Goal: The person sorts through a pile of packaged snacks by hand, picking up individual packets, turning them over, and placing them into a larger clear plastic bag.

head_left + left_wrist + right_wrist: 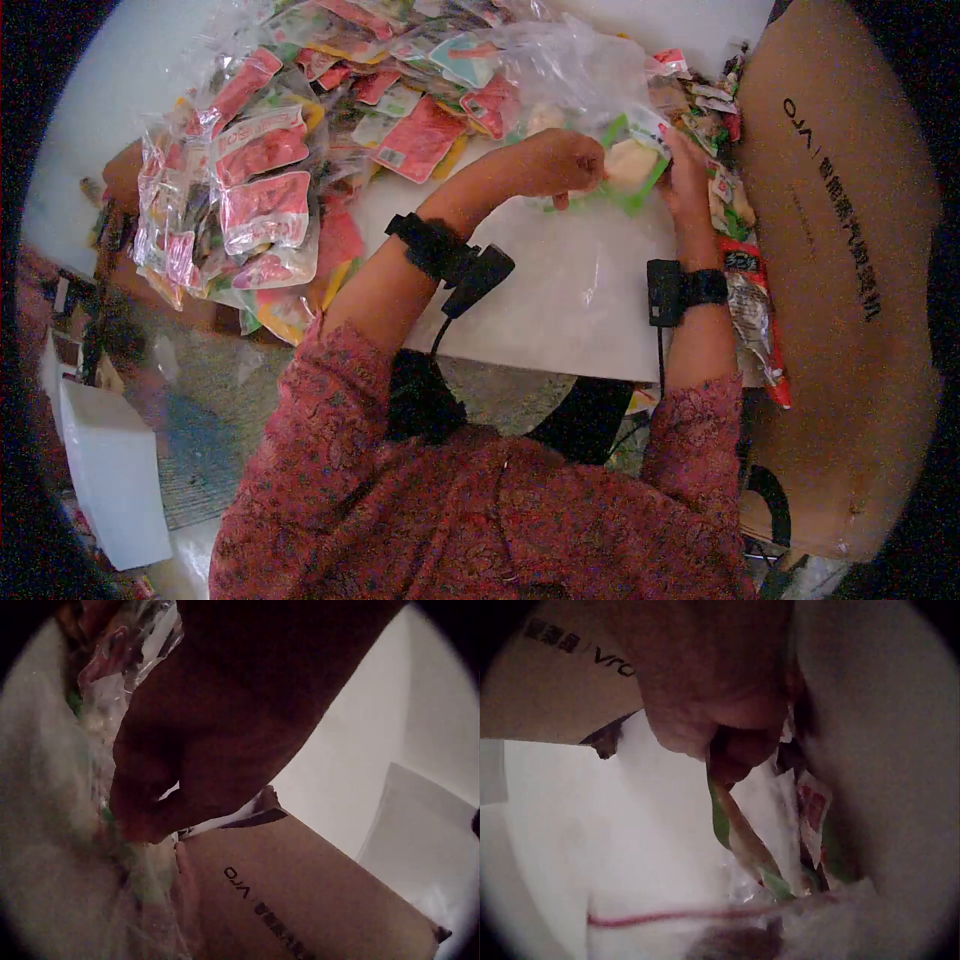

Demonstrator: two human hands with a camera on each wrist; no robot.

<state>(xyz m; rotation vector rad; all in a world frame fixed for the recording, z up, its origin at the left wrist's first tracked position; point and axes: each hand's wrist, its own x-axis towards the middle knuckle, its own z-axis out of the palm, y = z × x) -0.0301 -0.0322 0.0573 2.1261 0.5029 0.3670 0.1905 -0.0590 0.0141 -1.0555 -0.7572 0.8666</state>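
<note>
Between my hands is a green-edged packet [633, 165] with pale contents. My right hand [685, 175] grips its right side; in the right wrist view the packet's green edge [720, 821] hangs below the curled fingers. My left hand [555, 165] is at the packet's left side, fingers curled and thumb pointing down. Clear plastic [52, 832] lies alongside that hand in the left wrist view, where thumb and fingers pinch together. A clear plastic bag with a red line [667, 919] crosses the bottom of the right wrist view. I cannot tell exactly which layers the left fingers pinch.
Clear bags of red-labelled packets [265, 210] are heaped on the left and back of the white table [530, 290]. More small packets [705, 105] line the right side. A red and silver pouch [750, 300] leans beside a tall cardboard box [850, 270].
</note>
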